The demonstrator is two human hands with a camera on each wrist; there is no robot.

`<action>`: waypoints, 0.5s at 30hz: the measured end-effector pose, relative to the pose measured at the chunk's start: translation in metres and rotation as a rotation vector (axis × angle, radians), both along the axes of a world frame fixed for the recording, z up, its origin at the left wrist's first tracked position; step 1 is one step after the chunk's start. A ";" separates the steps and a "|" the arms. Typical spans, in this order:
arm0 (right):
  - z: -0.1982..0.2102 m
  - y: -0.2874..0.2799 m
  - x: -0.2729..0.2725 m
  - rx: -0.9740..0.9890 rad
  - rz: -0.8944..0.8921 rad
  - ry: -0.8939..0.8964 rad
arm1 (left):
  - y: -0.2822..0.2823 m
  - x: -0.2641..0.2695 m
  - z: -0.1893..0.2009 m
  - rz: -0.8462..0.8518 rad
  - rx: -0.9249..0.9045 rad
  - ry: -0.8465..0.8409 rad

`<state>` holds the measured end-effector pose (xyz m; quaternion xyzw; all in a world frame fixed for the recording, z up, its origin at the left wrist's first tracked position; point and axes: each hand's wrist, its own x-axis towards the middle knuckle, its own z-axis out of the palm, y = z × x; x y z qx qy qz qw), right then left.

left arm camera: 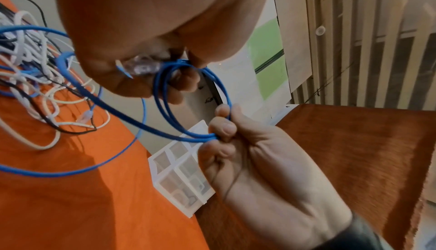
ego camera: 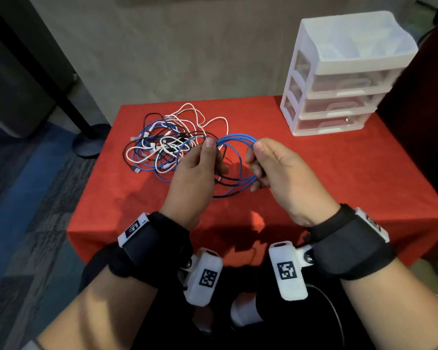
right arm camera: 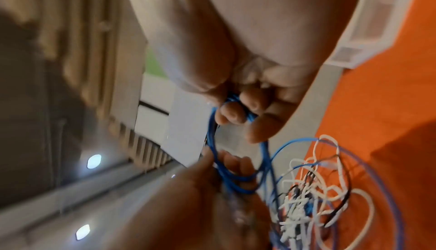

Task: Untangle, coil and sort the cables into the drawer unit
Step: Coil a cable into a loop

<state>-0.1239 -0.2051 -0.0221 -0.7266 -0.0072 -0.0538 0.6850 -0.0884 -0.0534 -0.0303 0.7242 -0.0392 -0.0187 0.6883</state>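
Observation:
A blue cable [ego camera: 235, 140] hangs in several loops between my two hands above the red table [ego camera: 314, 188]. My left hand [ego camera: 202, 160] pinches the left side of the coil, with a clear plug [left arm camera: 144, 66] tucked in its fingers. My right hand [ego camera: 266, 160] grips the coil's right side [left arm camera: 212, 136] between thumb and curled fingers. One blue strand trails back into a tangled heap of white, black and blue cables [ego camera: 167, 142] on the table's far left. The white drawer unit [ego camera: 339, 77] stands at the far right corner, its three drawers pushed in.
The red cloth ends in a front edge [ego camera: 213, 233] just ahead of my wrists. A black pole with a round base [ego camera: 86, 140] stands on the floor left of the table. A beige wall rises behind it.

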 end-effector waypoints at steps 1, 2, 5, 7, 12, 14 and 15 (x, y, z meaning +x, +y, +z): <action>-0.002 0.001 0.000 -0.033 -0.025 -0.032 | 0.000 0.000 0.000 0.035 0.011 -0.002; -0.005 0.002 0.000 -0.044 -0.041 -0.057 | 0.001 0.000 -0.001 0.067 0.009 0.026; -0.013 0.002 -0.001 -0.099 -0.015 -0.104 | 0.006 0.002 -0.001 0.090 -0.084 0.188; -0.019 0.000 -0.003 -0.171 0.039 -0.102 | 0.009 0.002 -0.001 0.078 -0.164 0.267; -0.028 0.000 -0.008 -0.136 0.186 0.115 | 0.010 0.000 -0.010 0.111 -0.212 0.209; -0.034 0.002 -0.010 -0.134 0.207 0.209 | 0.009 -0.003 -0.014 0.121 -0.230 0.176; -0.035 0.003 -0.011 -0.083 0.187 0.254 | 0.008 -0.003 -0.015 0.124 -0.237 0.166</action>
